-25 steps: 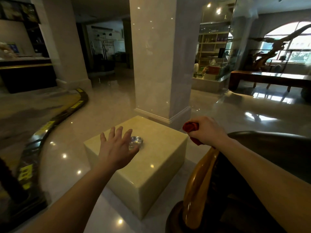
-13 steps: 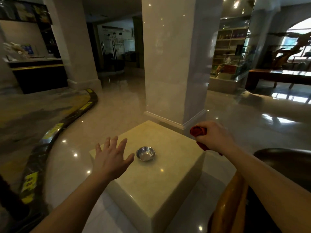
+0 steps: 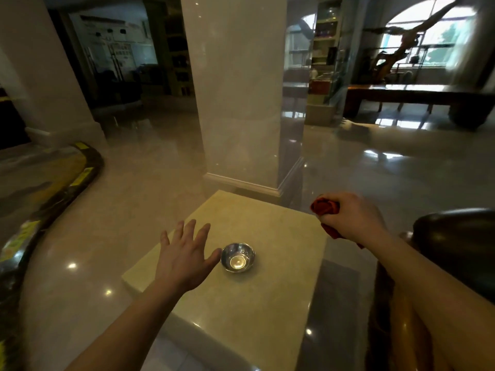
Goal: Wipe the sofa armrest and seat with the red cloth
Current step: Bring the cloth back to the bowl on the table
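My right hand (image 3: 351, 219) is closed around a bunched red cloth (image 3: 322, 207), held in the air above the right edge of a cream stone block (image 3: 241, 311). The dark sofa (image 3: 455, 245) with its glossy brown wooden armrest (image 3: 401, 325) sits at the lower right, partly hidden by my right forearm. My left hand (image 3: 184, 257) hovers over the block with fingers spread, holding nothing, just left of a small steel bowl (image 3: 237, 257).
A large marble pillar (image 3: 235, 103) stands right behind the block. A dark curved strip with yellow markings (image 3: 48, 204) runs along the shiny floor at left. A long wooden bench (image 3: 417, 96) and shelves are far off at the right.
The view has shifted so the block and bowl lie lower and closer, and less of the sofa shows. My left hand moved off the bowl to its left. The cloth stays gripped.
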